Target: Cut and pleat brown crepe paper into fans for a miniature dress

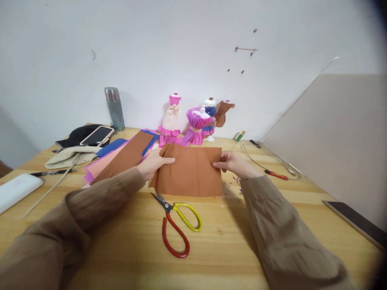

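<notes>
A brown sheet of crepe-like paper (190,173) is stretched between my hands just above the wooden table. My left hand (152,163) pinches its left edge, thumb lying over the front. At the right edge, my right hand (231,164) grips it between thumb and fingers. Faint vertical creases run down the sheet. Right in front of it lie scissors (167,207) with one red and one yellow handle, blades partly apart and pointing to the upper left. Beside my left hand rests a stack of coloured sheets, a brown one (127,155) on top.
Small mannequins in paper dresses (196,125) stand along the wall. At left are a flask (115,108), a phone (98,136), a beige cloth item (69,157) and a white device (19,191). A cable (287,161), a red-handled tool (276,174) and a dark tablet-like slab (356,221) lie right.
</notes>
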A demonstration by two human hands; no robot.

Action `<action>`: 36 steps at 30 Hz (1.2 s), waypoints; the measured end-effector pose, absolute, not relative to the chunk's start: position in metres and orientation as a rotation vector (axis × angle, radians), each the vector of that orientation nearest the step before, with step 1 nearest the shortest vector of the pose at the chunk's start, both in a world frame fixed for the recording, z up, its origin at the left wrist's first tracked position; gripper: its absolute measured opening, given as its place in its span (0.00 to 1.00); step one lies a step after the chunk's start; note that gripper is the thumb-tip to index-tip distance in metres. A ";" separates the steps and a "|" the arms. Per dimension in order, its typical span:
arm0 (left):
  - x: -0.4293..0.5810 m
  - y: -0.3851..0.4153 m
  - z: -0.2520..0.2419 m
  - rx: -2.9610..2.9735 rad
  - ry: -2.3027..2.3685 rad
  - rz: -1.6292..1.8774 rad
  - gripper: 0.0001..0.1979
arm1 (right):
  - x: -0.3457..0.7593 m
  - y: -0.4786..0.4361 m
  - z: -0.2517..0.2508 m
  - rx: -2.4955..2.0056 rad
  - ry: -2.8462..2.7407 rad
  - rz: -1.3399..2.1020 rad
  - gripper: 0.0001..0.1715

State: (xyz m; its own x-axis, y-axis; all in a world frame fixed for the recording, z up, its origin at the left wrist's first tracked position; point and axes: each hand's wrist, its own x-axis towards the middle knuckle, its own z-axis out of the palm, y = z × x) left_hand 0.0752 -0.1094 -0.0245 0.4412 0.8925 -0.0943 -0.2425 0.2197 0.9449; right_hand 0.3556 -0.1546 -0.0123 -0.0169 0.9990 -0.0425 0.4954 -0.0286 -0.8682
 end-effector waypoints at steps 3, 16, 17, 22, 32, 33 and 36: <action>0.074 -0.108 -0.025 1.072 0.782 0.868 0.18 | 0.358 -0.153 -0.014 -1.632 -1.596 0.962 0.12; 0.075 -0.104 -0.029 1.036 0.791 0.942 0.14 | 0.358 -0.153 -0.016 -1.646 -1.576 0.919 0.11; 0.075 -0.104 -0.029 1.053 0.783 0.947 0.15 | 0.359 -0.152 -0.016 -1.634 -1.578 0.917 0.11; 0.076 -0.108 -0.024 1.084 0.750 0.888 0.16 | 0.361 -0.153 -0.014 -1.576 -1.584 0.954 0.10; 0.068 -0.115 0.005 0.978 0.665 0.800 0.16 | 0.352 -0.169 0.005 -1.450 -1.480 1.127 0.19; 0.068 -0.117 0.007 0.978 0.641 0.754 0.15 | 0.348 -0.172 0.007 -1.444 -1.488 1.138 0.20; 0.067 -0.125 0.011 1.008 0.540 0.612 0.15 | 0.332 -0.179 0.010 -1.446 -1.558 1.124 0.22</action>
State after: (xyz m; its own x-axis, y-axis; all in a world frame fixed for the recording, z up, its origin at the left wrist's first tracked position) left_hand 0.0671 -0.1245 0.0114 0.7111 0.6902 -0.1338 -0.2177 0.3972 0.8915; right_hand 0.3316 -0.1787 0.0101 -0.1113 0.9924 -0.0532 0.3640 -0.0092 -0.9313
